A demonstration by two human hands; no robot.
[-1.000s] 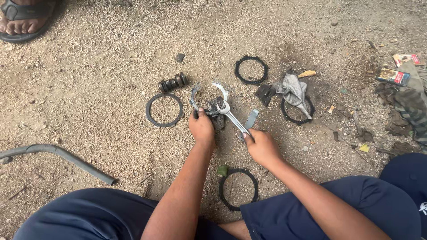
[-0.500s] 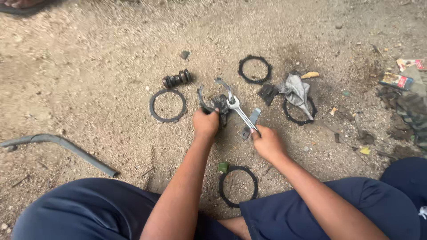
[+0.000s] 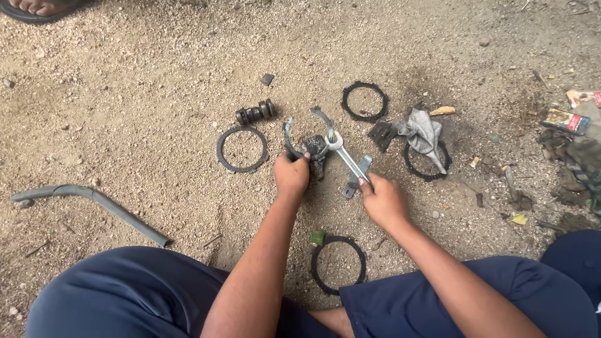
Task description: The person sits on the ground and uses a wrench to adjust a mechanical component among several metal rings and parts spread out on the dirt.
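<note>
The small dark metal part with curved fork arms (image 3: 311,145) sits on the sandy ground (image 3: 138,81) just ahead of the person's knees, and the silver open-ended spanner (image 3: 345,158) has its head on it. The left hand (image 3: 292,175) is closed around the near side of that part, pinning it to the ground; the right hand (image 3: 383,201) is wrapped tight on the spanner's lower end, beside a small flat silver bracket (image 3: 358,175).

To do this step well, I judge that the left hand should press straight down so the part cannot spin with the tool, and the spanner's head should sit fully square on its fitting before any force goes in (a half-seated head tends to slip and round the corners). A pull at the far end of the handle gives the most leverage; a steady pull beats a jerk on loose gravel.

Around the work lie four dark toothed rings: one to the left (image 3: 241,149), one beyond (image 3: 364,101), one under a grey rag (image 3: 427,134), and one near the knees (image 3: 339,264). A short dark ribbed shaft (image 3: 255,113) lies close by, and a bent grey pipe (image 3: 94,203) well off to the left.
</note>
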